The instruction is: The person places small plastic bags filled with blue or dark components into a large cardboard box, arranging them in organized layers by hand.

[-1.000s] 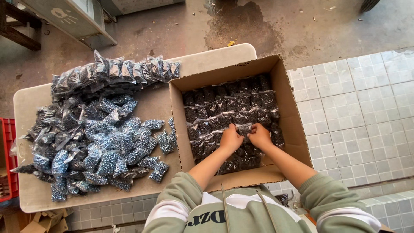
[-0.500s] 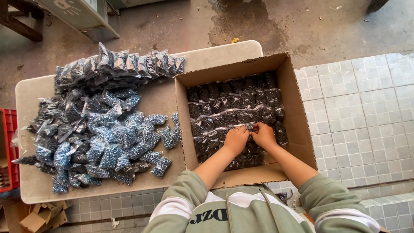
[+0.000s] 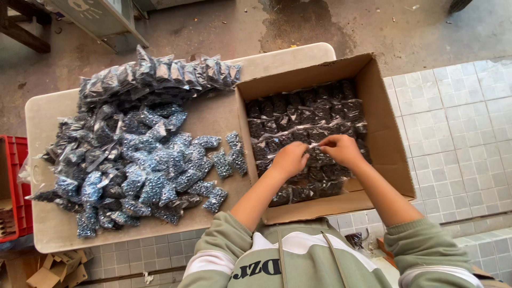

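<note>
Both hands work inside the open brown cardboard box (image 3: 381, 125): the left hand (image 3: 288, 159) is curled, its fingers bent down onto the packed layer, and the right hand (image 3: 341, 150) pinches the clear top edge of a small transparent plastic bag of dark little parts (image 3: 312, 145), which lies on the rows already in the box, near its middle. Judging by that grip, the bag is being settled into a row; it would go best if the left hand keeps the neighbouring bags pressed flat while the right draws the pinched edge straight, so the bag lies level with the others and does not ride up over them. Nearest of all are the grey-green sleeves with a white band (image 3: 298, 256). Left of the box, a loose heap of the same small bags, dark with bluish glints (image 3: 133, 160), covers much of the beige plastic table (image 3: 53, 229), and a few strays lie just beside the box wall. Farther back, a tidy row of upright bags (image 3: 160, 74) stands along the far edge of the heap. A red plastic crate (image 3: 13, 186) sits at the table's left end, with cardboard scraps below it. To the right lies pale tiled flooring (image 3: 469, 122), and beyond the table stained grey concrete (image 3: 240, 26).
</note>
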